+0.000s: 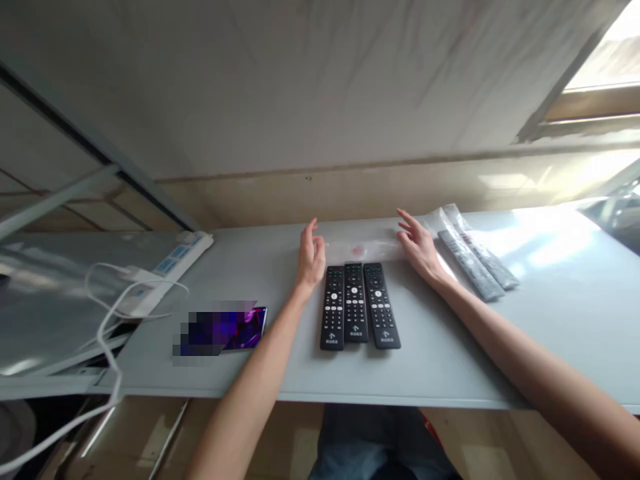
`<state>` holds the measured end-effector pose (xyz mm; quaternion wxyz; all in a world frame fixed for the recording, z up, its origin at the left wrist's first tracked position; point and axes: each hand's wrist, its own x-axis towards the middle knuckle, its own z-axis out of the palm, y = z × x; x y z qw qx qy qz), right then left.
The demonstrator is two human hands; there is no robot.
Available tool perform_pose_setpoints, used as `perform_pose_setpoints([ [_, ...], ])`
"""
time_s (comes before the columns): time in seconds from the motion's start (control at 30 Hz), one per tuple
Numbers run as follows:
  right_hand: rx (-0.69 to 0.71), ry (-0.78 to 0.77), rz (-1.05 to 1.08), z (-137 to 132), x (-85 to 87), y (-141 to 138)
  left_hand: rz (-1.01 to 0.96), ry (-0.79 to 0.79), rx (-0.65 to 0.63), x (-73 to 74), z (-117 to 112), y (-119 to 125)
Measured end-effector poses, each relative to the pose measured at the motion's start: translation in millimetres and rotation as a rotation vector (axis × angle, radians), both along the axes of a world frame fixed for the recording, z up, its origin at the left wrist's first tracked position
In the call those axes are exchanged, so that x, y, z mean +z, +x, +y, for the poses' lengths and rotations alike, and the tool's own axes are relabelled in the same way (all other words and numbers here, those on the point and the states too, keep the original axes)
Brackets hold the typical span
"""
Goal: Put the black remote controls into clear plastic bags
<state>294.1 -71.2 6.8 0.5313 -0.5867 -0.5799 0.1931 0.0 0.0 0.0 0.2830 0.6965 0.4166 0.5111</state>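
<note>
three black remote controls (355, 307) lie face up, side by side, on the worktop (430, 373) between the forearms, the rightmost slanting slightly. just beyond them, the left hand (312, 257) is half open, fingers loosely bent; i cannot tell whether it touches the clear plastic bag (370, 251) stretching flat between both hands. the right hand (418, 248) is open, fingers apart, near the bag's other end. beside it, to the right, lie two bagged remote controls (471, 267).
</note>
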Motion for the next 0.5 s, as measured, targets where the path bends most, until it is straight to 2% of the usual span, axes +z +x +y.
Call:
perform_pose_setpoints([
  [0.13,-0.016,0.029,-0.074,-8,8.2,-10,0.045,0.058,0.003,3.8,-6,3],
  [0.27,-0.114,0.114,-0.246,-23,24.4,-14,0.050,0.057,0.008,8.6,-12,3],
  [0.4,-0.249,0.118,-0.447,-46,44.7,-1,0.065,0.073,0.027,14.0,-19,4],
  [0.5,-0.296,0.043,-0.597,-67,53.5,17,0.083,0.091,0.035,16.5,-22,5],
])
